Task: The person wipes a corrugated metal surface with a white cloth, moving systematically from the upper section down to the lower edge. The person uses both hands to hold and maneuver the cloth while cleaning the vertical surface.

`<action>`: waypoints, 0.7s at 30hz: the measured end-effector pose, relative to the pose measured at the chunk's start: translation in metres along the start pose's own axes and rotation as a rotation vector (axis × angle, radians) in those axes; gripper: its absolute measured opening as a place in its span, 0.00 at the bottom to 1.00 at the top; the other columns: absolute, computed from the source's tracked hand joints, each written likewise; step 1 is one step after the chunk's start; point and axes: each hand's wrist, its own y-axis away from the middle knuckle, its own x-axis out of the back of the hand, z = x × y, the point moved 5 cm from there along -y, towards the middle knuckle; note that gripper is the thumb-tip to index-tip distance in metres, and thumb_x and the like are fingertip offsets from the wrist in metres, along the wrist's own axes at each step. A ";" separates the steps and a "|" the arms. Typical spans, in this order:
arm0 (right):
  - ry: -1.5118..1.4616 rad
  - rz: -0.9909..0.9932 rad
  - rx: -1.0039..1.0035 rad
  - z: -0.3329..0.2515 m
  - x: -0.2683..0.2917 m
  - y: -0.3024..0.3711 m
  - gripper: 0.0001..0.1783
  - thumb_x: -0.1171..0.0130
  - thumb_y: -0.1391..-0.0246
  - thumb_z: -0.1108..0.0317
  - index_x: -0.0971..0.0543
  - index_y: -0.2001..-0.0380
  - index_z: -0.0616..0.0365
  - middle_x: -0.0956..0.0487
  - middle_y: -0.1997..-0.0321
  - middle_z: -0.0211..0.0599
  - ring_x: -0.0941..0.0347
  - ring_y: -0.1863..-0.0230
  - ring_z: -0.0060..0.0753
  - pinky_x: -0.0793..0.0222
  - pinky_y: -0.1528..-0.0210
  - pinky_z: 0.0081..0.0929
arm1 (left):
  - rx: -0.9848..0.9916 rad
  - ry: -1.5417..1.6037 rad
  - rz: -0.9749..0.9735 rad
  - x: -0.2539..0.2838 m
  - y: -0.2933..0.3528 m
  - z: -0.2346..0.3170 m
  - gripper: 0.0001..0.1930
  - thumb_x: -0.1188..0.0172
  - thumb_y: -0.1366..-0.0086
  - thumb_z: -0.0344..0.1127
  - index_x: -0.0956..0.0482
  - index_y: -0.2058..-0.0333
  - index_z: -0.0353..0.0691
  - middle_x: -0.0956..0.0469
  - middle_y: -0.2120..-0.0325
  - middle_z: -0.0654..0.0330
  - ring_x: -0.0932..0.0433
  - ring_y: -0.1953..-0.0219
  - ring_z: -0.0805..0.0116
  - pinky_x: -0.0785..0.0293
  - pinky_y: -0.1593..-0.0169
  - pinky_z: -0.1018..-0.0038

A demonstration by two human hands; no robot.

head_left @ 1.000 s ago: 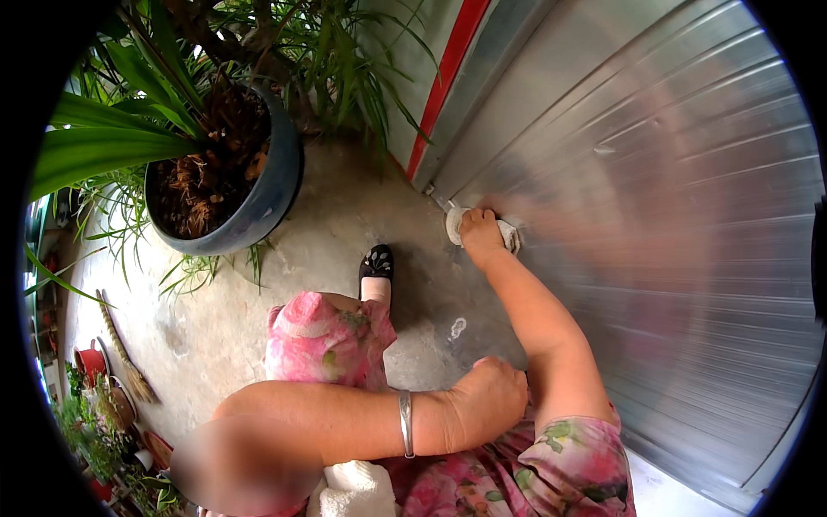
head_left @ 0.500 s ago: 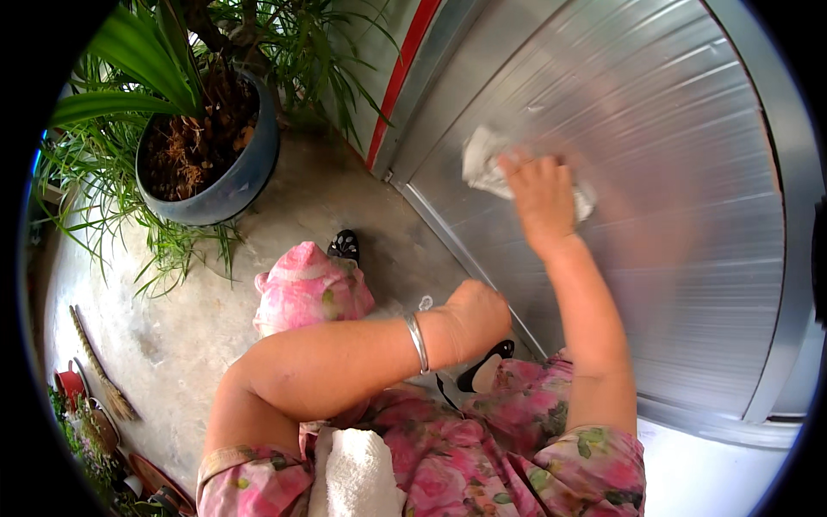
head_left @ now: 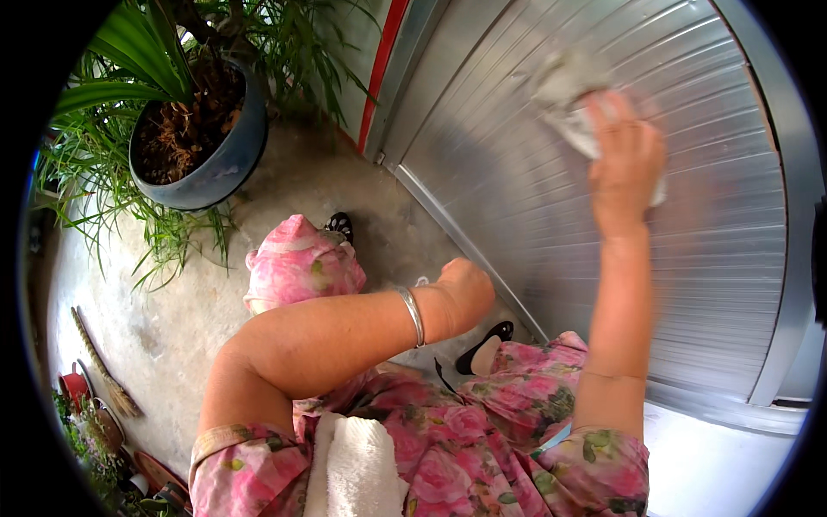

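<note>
My right hand (head_left: 627, 164) presses a whitish-grey cloth (head_left: 573, 95) against the ribbed metal door panel (head_left: 715, 258). The cloth bunches out past the fingertips, and motion blurs both it and the fingers. My left hand (head_left: 469, 291) is closed in a loose fist in front of my body, near the panel's lower edge, with a silver bangle on its wrist. Nothing shows sticking out of that fist, though its finger side is turned away.
A blue pot (head_left: 202, 177) with a long-leaved plant stands at the upper left. A straw broom (head_left: 108, 370) lies on the concrete floor (head_left: 164, 336) at the left, near a red container (head_left: 75, 385) and more plants. A white towel (head_left: 360, 461) hangs down my front.
My right hand has slid the cloth up and to the right across the metal panel. The left fist stays closed, its place in view shifted slightly up and left.
</note>
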 end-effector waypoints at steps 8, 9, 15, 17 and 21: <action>-0.161 -0.372 0.304 -0.115 -0.141 0.086 0.21 0.50 0.50 0.69 0.25 0.50 0.50 0.29 0.45 0.30 0.35 0.57 0.33 0.41 0.59 0.35 | -0.051 -0.005 0.048 0.015 0.011 0.007 0.07 0.39 0.52 0.33 0.18 0.72 0.43 0.23 0.70 0.60 0.21 0.67 0.64 0.28 0.69 0.72; -0.159 -0.403 0.338 -0.125 -0.153 0.095 0.21 0.50 0.50 0.69 0.25 0.51 0.51 0.29 0.45 0.31 0.35 0.57 0.33 0.41 0.59 0.35 | -0.063 0.014 0.060 0.020 0.016 0.007 0.06 0.39 0.52 0.33 0.18 0.73 0.43 0.23 0.71 0.60 0.21 0.68 0.65 0.29 0.70 0.72; -0.144 -0.558 0.442 -0.184 -0.222 0.154 0.13 0.46 0.54 0.65 0.21 0.64 0.51 0.27 0.61 0.32 0.36 0.55 0.33 0.43 0.60 0.32 | -0.012 0.074 0.120 0.009 0.019 0.018 0.05 0.42 0.51 0.35 0.19 0.77 0.45 0.24 0.73 0.62 0.23 0.70 0.67 0.31 0.71 0.72; -0.158 -0.683 0.479 -0.201 -0.243 0.170 0.13 0.46 0.54 0.65 0.20 0.63 0.51 0.26 0.59 0.32 0.36 0.54 0.34 0.43 0.59 0.34 | -0.011 0.081 0.126 0.007 0.022 0.020 0.05 0.43 0.51 0.36 0.19 0.77 0.45 0.24 0.74 0.62 0.23 0.71 0.67 0.31 0.71 0.71; -0.151 -0.878 0.572 -0.225 -0.266 0.198 0.14 0.46 0.51 0.64 0.20 0.60 0.49 0.26 0.55 0.33 0.36 0.50 0.36 0.44 0.56 0.37 | -0.018 0.000 0.205 0.010 0.030 0.020 0.06 0.44 0.49 0.36 0.20 0.76 0.44 0.24 0.73 0.61 0.23 0.69 0.65 0.30 0.70 0.70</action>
